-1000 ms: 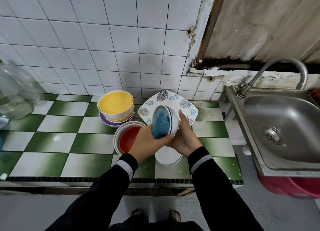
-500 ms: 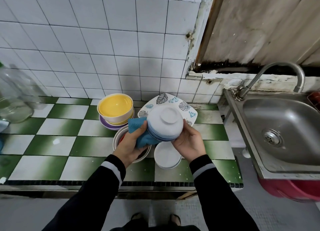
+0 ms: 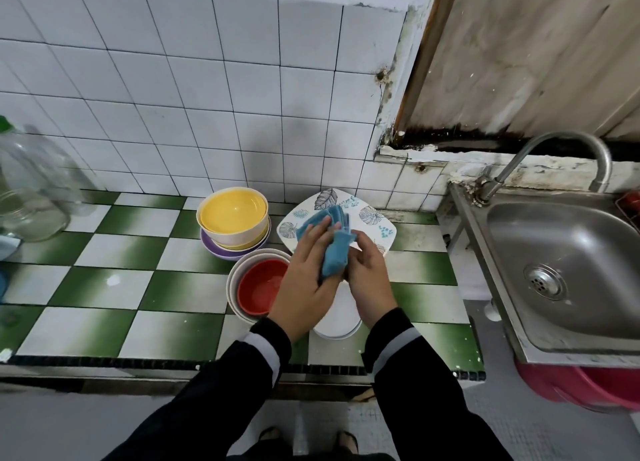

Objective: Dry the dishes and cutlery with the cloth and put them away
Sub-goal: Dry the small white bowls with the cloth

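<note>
My left hand (image 3: pixel 306 277) holds a blue cloth (image 3: pixel 334 252) and presses it over a small white bowl (image 3: pixel 348 223), which is almost hidden; only a sliver of its rim shows. My right hand (image 3: pixel 370 280) grips that bowl from the right side, above the counter. Beneath my hands a stack of white bowls (image 3: pixel 341 320) stands near the counter's front edge. A red bowl (image 3: pixel 259 287) sits nested in a cream one to the left. A yellow bowl (image 3: pixel 232 214) is stacked on a purple dish behind it. A leaf-patterned plate (image 3: pixel 377 225) lies by the wall.
The green-and-white checked counter (image 3: pixel 114 284) runs left to a clear plastic jug (image 3: pixel 31 190). A steel sink (image 3: pixel 568 263) with a curved tap (image 3: pixel 554 149) lies to the right, with a red tub (image 3: pixel 581 384) under it. White tiled wall stands behind.
The white bowl, held bottom-up half a second ago, is now turned and wrapped in the cloth. My left hand has moved over it with the cloth.
</note>
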### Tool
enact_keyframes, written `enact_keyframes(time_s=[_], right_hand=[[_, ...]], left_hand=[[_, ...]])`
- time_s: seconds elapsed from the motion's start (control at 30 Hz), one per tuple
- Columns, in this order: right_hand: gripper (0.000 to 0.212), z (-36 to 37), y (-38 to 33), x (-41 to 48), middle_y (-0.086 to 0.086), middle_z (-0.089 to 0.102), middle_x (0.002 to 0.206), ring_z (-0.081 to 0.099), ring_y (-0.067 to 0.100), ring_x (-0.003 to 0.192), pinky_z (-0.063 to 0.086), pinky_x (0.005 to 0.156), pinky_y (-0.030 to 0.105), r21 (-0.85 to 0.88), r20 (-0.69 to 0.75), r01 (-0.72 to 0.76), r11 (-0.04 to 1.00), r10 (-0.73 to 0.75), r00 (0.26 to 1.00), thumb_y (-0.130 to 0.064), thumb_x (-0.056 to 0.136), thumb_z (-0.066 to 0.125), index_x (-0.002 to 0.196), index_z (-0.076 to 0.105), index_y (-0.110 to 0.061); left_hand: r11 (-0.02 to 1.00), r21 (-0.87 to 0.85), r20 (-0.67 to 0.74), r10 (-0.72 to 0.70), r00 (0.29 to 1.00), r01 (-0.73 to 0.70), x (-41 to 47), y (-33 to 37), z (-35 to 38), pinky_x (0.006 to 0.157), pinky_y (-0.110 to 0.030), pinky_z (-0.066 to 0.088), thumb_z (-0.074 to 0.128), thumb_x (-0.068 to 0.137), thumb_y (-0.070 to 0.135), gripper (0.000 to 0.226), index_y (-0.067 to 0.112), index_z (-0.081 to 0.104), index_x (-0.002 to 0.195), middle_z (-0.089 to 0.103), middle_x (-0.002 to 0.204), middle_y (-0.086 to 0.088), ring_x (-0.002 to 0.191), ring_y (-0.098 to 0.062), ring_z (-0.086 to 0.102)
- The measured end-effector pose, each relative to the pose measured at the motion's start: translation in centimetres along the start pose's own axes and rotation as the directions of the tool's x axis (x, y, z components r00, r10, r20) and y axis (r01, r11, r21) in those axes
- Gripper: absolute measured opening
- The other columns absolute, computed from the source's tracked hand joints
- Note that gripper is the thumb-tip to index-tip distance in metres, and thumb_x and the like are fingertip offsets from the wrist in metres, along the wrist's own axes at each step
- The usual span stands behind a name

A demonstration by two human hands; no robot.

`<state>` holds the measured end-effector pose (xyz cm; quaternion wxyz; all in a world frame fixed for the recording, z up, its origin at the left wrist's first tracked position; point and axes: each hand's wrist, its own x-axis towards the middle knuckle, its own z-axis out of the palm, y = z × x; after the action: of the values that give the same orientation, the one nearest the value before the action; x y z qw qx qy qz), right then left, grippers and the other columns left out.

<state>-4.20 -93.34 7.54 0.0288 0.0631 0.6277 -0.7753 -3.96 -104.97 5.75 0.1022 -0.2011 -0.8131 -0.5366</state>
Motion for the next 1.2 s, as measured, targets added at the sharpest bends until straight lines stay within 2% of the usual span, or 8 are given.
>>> enact_keyframes(time_s=[0.2,0.4,0.5,0.57,0.63,0.77,1.0,1.2], right_hand=[[0.008,-1.9,-1.0,0.1,0.014,0.069,0.082,0.061,0.019,0.072,0.048,0.064,0.025,-0.211,0.153,0.048,0.976,-0.015,0.988,-0.004,0.100,0.054,0.105,0.060,-0.004],[0.026,-1.2,-1.3,0.1,0.011,0.071,0.092,0.066,0.016,0.082,0.056,0.078,0.030,-0.244,0.128,0.050,0.969,-0.019,0.992,0.005,0.100,0.047,0.102,0.065,-0.013],[0.016,-1.5,-1.7,0.2,0.011,0.070,0.086,0.063,0.011,0.074,0.052,0.071,0.023,-0.275,0.170,0.056,0.960,-0.009,0.985,0.004,0.100,0.049,0.102,0.063,-0.004],[0.016,-1.8,-2.2,0.1,0.000,0.067,0.073,0.058,0.005,0.063,0.046,0.059,0.018,-0.219,0.165,0.035,0.975,0.002,0.986,0.000,0.101,0.049,0.095,0.062,-0.008],[0.018,-2.0,-2.5,-0.1,-0.006,0.065,0.071,0.055,0.005,0.063,0.044,0.056,0.021,-0.013,0.103,-0.018,1.000,0.019,0.995,-0.006,0.102,0.047,0.092,0.061,-0.011],[0.024,-1.5,-2.7,0.2,-0.006,0.071,0.074,0.067,0.007,0.066,0.057,0.058,0.024,0.593,0.008,-0.162,0.789,0.195,0.981,-0.009,0.102,0.045,0.083,0.057,-0.017],[0.023,1.2,-2.8,0.8,0.004,0.074,0.082,0.072,0.016,0.070,0.060,0.063,0.031,0.667,-0.040,-0.137,0.732,0.220,0.975,-0.007,0.102,0.048,0.082,0.046,-0.019],[0.017,2.5,-2.6,-0.2,0.009,0.071,0.088,0.070,0.017,0.074,0.059,0.065,0.028,0.565,-0.032,-0.147,0.812,0.200,0.979,-0.007,0.103,0.045,0.088,0.050,-0.014]], left_hand=[[0.869,-0.321,0.023,-0.390,0.920,0.376,2.5,-0.5,-2.3,0.091,-0.033,0.051,0.050,0.094,0.049,0.028,0.030,0.059,0.112,0.066,0.113,0.003,0.105,-0.008,0.061],[0.996,0.085,0.066,0.002,0.998,-0.007,1.0,0.2,-1.4,0.109,-0.018,0.033,0.049,0.099,0.036,0.043,0.021,0.047,0.140,0.048,0.140,0.002,0.129,-0.005,0.043],[0.992,-0.050,0.040,-0.112,0.993,0.114,1.5,-0.3,-1.9,0.104,-0.018,0.037,0.049,0.099,0.037,0.038,0.022,0.052,0.134,0.055,0.133,0.005,0.124,-0.002,0.049],[0.849,-0.353,0.038,-0.406,0.913,0.392,2.2,0.2,-2.6,0.090,-0.022,0.045,0.049,0.101,0.030,0.021,0.023,0.059,0.118,0.066,0.113,0.008,0.106,-0.006,0.059],[0.537,-0.651,0.125,-0.620,0.774,0.536,3.0,0.2,-2.9,0.082,-0.028,0.050,0.047,0.102,0.025,0.017,0.021,0.063,0.106,0.073,0.098,0.007,0.095,-0.012,0.066],[0.278,-0.803,0.211,-0.694,0.688,0.527,2.7,-0.1,-2.8,0.078,-0.028,0.054,0.044,0.103,0.031,0.025,0.020,0.059,0.121,0.073,0.111,0.001,0.096,-0.012,0.069],[0.858,-0.413,-0.174,-0.405,0.898,0.306,-1.0,0.6,2.0,0.107,-0.036,0.040,0.045,0.103,0.032,0.030,0.024,0.044,0.131,0.054,0.130,-0.002,0.124,-0.023,0.051],[0.990,-0.098,-0.086,-0.114,0.990,0.105,-0.3,-0.2,0.7,0.116,-0.047,0.032,0.042,0.102,0.035,0.051,0.015,0.036,0.148,0.037,0.151,-0.004,0.142,-0.016,0.033]])
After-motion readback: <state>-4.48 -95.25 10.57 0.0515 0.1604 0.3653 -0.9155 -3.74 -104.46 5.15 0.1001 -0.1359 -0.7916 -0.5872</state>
